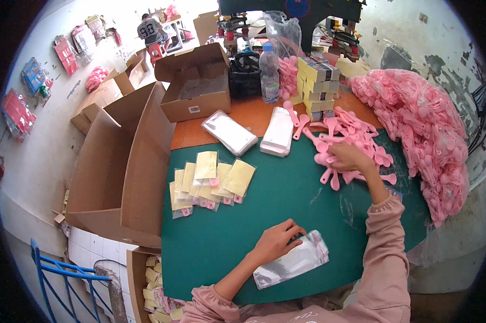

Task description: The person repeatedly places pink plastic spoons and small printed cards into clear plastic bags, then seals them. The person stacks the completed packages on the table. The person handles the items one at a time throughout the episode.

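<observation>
My left hand rests at the upper left edge of a stack of clear plastic bags on the green tabletop, its fingers bent and the thumb apart. Farther right, my right hand reaches into a loose pile of pink plastic spoons, its fingers closed around a spoon there; the fingertips are partly hidden among the spoons. Several filled bags with pale yellow cards and pink pieces showing lie overlapped at the left. Behind them are two stacks of clear bags, a left stack and a right stack.
Stacked card bundles and a water bottle stand at the back. A large heap of bagged pink spoons fills the right side. Open cardboard boxes, one large and one smaller, stand left. A lower box holds packed bags. Someone sits far back.
</observation>
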A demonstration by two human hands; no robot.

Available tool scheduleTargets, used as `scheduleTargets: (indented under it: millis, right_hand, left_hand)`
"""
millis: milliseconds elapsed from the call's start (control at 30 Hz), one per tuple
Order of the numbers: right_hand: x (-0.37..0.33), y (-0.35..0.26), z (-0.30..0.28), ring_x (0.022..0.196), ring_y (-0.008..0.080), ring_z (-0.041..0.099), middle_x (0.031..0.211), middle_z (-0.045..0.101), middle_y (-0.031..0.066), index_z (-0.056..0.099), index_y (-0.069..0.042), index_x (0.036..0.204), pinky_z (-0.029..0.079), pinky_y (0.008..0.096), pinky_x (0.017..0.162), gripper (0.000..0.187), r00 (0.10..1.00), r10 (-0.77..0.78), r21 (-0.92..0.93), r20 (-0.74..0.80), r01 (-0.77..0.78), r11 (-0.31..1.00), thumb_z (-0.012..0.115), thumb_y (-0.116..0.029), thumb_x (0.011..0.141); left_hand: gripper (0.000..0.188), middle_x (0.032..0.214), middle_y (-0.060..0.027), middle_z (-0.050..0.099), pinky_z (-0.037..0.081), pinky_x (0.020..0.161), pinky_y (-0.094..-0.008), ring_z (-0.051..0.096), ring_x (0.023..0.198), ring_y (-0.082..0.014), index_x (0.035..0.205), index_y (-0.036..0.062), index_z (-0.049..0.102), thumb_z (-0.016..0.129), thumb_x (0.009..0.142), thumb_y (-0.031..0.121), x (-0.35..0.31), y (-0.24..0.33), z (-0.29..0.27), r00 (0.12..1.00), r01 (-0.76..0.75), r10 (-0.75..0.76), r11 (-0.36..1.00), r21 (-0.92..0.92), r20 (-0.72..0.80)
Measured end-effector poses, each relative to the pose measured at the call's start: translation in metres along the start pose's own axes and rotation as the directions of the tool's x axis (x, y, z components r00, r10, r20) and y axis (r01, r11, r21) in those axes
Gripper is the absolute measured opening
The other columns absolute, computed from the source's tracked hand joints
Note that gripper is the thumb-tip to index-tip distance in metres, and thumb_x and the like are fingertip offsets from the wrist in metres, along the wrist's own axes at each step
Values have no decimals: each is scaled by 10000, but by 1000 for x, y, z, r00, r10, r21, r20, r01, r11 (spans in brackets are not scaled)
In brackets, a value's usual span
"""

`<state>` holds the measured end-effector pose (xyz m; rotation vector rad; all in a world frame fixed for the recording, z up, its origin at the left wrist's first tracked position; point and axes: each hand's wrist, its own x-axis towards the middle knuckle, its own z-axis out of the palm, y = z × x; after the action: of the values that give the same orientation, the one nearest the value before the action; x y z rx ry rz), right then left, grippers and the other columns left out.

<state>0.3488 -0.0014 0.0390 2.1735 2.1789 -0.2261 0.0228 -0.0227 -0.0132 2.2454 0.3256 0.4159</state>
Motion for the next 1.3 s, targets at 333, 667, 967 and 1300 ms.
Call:
scheduleTargets:
  millis: [333,667,967,1300]
  right_hand:
    - [144,-9,6,914,360,507,926,525,205,471,-18,1039,405,404,804,358,925,-39,114,-378,88,990,581,-177,738]
    - [121,6,33,805,377,529,887,507,207,468,9,895,432,421,685,128,828,39,120,-559,34,992,463,-54,784]
    - [27,-29,24,734,314,604,752,583,165,556,-55,931,479,410,570,201,965,-29,-142,-261,-8,990,495,-37,741]
    - [-103,-137,1,808,342,533,900,520,167,469,6,1040,449,393,675,235,694,177,214,-698,-34,976,461,1,805]
  left_hand:
    - [104,792,-44,536,453,593,-319,571,709,-204,893,105,564,569,797,145,3,1,-5,1000,15,-15,1000,-19,-4]
    - [73,804,-31,531,453,584,-311,568,718,-203,831,108,575,554,762,120,1,3,-4,999,-27,27,1000,-12,-28]
    - [93,827,-38,598,459,655,-271,595,747,-155,857,58,540,552,811,138,3,-13,-9,996,71,-43,916,-395,79]
    - [161,826,-53,634,438,645,-200,589,784,-81,950,2,546,563,851,128,2,-18,-25,928,309,-362,611,-729,91]
